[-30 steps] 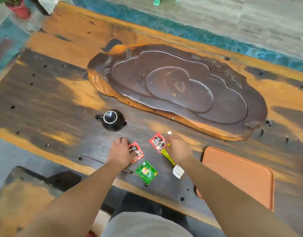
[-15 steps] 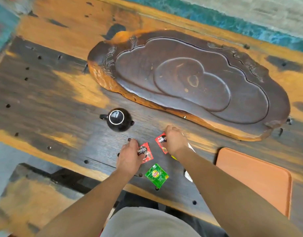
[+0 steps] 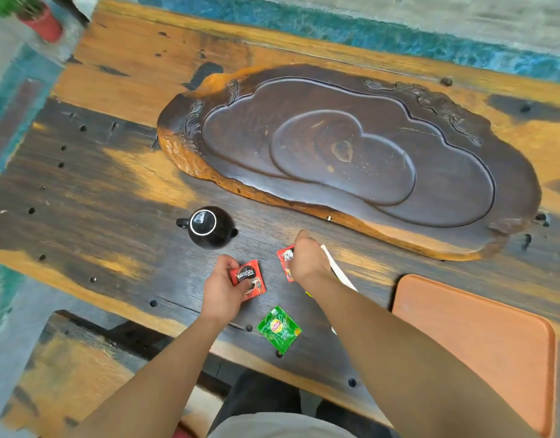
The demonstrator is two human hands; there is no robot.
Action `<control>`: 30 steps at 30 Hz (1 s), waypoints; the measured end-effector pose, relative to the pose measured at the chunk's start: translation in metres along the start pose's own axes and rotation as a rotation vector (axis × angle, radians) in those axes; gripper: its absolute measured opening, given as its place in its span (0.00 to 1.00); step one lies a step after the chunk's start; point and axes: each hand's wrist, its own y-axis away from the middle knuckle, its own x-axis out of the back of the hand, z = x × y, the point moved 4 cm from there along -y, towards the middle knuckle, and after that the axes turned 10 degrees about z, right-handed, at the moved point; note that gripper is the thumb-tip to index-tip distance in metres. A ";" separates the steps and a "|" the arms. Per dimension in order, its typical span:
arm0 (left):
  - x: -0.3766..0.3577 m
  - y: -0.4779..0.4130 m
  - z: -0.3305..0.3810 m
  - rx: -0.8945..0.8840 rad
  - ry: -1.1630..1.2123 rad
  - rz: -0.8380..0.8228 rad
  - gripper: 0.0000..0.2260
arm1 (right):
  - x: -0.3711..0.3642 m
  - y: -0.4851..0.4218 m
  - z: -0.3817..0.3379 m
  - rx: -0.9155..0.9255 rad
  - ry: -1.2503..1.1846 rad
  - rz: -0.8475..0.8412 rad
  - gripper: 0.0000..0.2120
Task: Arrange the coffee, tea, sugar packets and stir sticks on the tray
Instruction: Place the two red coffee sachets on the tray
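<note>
While both hands pinched red coffee sachets on the counter (image 3: 82,197), left hand (image 3: 221,295) on one sachet (image 3: 248,278), right hand (image 3: 305,259) on another (image 3: 286,263), each looked light, limp, slick, best gripped at an edge.

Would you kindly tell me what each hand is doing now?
Left hand: closed on red Nescafe packet.
Right hand: closed on second red packet.

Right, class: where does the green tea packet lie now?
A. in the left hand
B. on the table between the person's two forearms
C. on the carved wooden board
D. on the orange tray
B: the green tea packet lies flat on the table, untouched, between the forearms, off the orange tray.
</note>
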 end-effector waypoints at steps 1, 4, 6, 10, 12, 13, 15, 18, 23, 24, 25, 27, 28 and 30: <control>0.000 0.003 0.001 0.013 0.022 0.008 0.15 | 0.000 -0.001 0.002 0.023 0.000 0.005 0.17; -0.002 0.011 0.003 0.032 0.063 0.038 0.16 | -0.002 0.002 0.005 0.084 0.032 0.041 0.18; -0.003 0.017 0.005 0.037 0.068 0.065 0.17 | -0.002 0.006 0.003 0.094 0.100 0.103 0.20; -0.006 0.026 0.009 0.050 0.092 0.092 0.16 | -0.002 0.009 0.006 0.001 0.095 0.146 0.16; -0.008 0.028 0.011 0.057 0.122 0.093 0.15 | -0.004 0.008 0.010 -0.049 0.012 0.118 0.12; -0.009 0.028 0.012 0.060 0.131 0.094 0.15 | -0.003 0.008 0.011 -0.073 -0.015 0.115 0.10; -0.009 0.027 0.013 0.068 0.135 0.099 0.15 | -0.001 0.009 0.012 -0.100 -0.044 0.111 0.07; -0.008 0.025 0.010 0.081 0.148 0.093 0.16 | -0.003 0.010 0.016 -0.111 -0.106 0.085 0.05; -0.005 0.022 0.011 0.094 0.247 0.071 0.16 | 0.006 0.019 0.019 -0.116 -0.461 0.132 0.12; -0.006 0.022 0.014 0.092 0.275 0.059 0.15 | 0.011 0.023 0.023 -0.130 -0.533 0.138 0.14; -0.009 0.024 0.020 0.081 0.300 0.041 0.15 | 0.017 0.028 0.028 -0.139 -0.600 0.150 0.15; -0.018 0.030 0.032 0.050 0.325 -0.008 0.14 | 0.033 0.040 0.047 -0.170 -0.726 0.192 0.14; -0.026 0.034 0.037 0.031 0.333 -0.041 0.14 | 0.042 0.048 0.062 -0.189 -0.769 0.216 0.12; -0.048 0.045 0.049 -0.016 0.340 -0.119 0.15 | 0.056 0.063 0.100 -0.232 -0.802 0.258 0.09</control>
